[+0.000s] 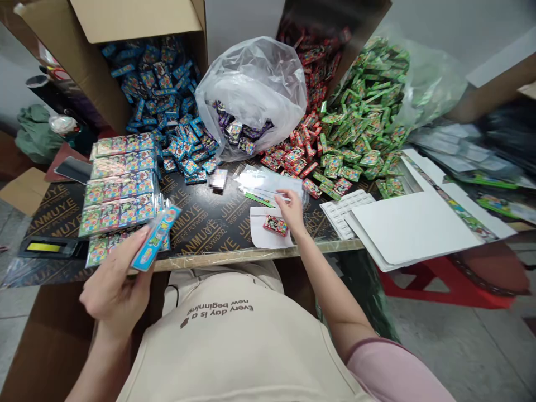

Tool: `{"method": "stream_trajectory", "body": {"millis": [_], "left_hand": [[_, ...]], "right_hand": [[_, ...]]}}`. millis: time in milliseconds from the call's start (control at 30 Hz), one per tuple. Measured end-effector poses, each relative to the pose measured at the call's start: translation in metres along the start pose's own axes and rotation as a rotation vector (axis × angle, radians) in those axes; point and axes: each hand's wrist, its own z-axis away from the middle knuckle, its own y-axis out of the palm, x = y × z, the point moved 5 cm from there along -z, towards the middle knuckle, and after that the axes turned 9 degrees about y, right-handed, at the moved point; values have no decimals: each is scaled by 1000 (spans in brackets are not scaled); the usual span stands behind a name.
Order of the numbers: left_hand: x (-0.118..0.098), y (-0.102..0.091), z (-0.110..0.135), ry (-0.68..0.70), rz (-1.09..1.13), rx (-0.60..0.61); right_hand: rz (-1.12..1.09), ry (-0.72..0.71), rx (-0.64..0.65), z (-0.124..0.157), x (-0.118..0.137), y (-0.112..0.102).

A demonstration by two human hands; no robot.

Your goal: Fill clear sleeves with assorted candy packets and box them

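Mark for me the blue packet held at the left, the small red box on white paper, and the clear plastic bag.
blue packet (156, 237): head view, middle of its printed face.
red box (276, 225): head view, centre of its top.
clear plastic bag (255, 78): head view, its upper bulge.

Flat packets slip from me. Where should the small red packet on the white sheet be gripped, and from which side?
Take the red packet by its two long edges, coming from above. It lies flat on the white sheet, so nothing gets under it, and the right hand hovers at its right end.
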Motion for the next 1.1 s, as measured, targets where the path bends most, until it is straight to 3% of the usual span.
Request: {"method": "stream_trajectory", "body": {"millis": [67, 133, 300, 467, 667, 800, 900, 1000, 1100], "left_hand": [[7, -9, 5, 157, -192, 63], [27, -1, 17, 213, -311, 136], [78, 32, 60, 178, -400, 229], [98, 40, 81, 184, -395, 260], [117, 33, 87, 152, -360, 229], [122, 32, 84, 153, -346, 242], [106, 31, 75, 183, -379, 232], [82, 32, 62, 204, -385, 158], [60, 46, 51, 206, -275, 109]], "right_hand": [[178, -2, -65, -7, -26, -21], [336, 15, -111, -14, -47, -39], [624, 79, -247, -48, -79, -82], [724, 67, -233, -88, -91, -106], [696, -137, -75, -93, -72, -78], [766, -258, 126, -83, -67, -51], [902, -304, 253, -76, -73, -37], [1023, -417, 265, -76, -71, -26], [1114, -510, 266, -78, -60, -16]]}}
